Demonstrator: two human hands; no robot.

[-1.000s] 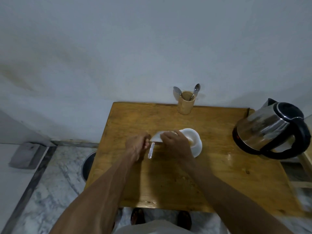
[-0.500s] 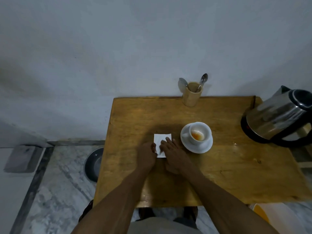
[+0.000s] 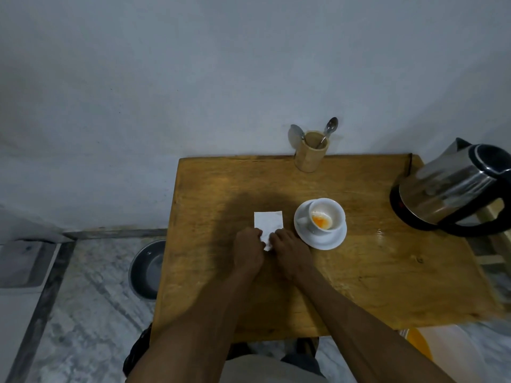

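Because the napkin (image 3: pixel 268 221) lies flat on the table (image 3: pixel 387 272) just left of the saucer (image 3: pixel 320 241) and its cup (image 3: pixel 326 214), both hands can work its near edge clear of the crockery; it looks laid out for folding. The left hand (image 3: pixel 247 251) and right hand (image 3: pixel 290 251) sit side by side, knuckles up, with fingers curled and pinching that edge. Both forearms reach forward and converge on the napkin.

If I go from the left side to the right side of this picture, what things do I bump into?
dark pan on the floor → white paper on the table → white cup on its saucer → kettle
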